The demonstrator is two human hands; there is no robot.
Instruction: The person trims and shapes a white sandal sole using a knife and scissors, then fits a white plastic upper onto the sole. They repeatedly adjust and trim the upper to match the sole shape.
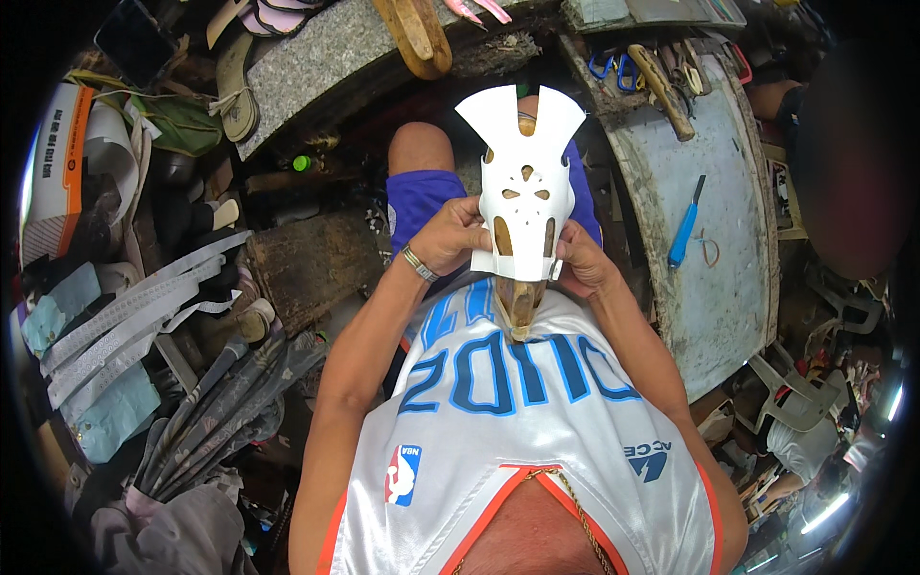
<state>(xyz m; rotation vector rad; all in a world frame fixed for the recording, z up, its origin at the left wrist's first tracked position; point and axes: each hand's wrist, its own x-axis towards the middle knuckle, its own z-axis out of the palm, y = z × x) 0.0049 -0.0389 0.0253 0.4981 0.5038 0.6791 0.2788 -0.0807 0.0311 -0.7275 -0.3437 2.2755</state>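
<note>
A white shoe upper point(526, 182) with cut-out holes and a flared, split far end lies over a wooden shoe last point(521, 305). The last's bare narrow end points toward my chest, and more wood shows through the holes. My left hand point(447, 238) grips the upper's left edge near its lower end, thumb on top and fingers curled beneath. At the opposite edge, my right hand point(583, 261) pinches the upper and last from the right; some of its fingertips are hidden underneath. The piece is held above my lap, between my knees.
To the right, a worn worktable point(714, 316) carries a blue-handled tool point(683, 235), a wooden-handled tool point(661, 91) and blue-handled scissors point(628, 73). Ahead is a stone slab point(321, 62) with another wooden last point(418, 36). White strips point(144, 326) lie among clutter at left.
</note>
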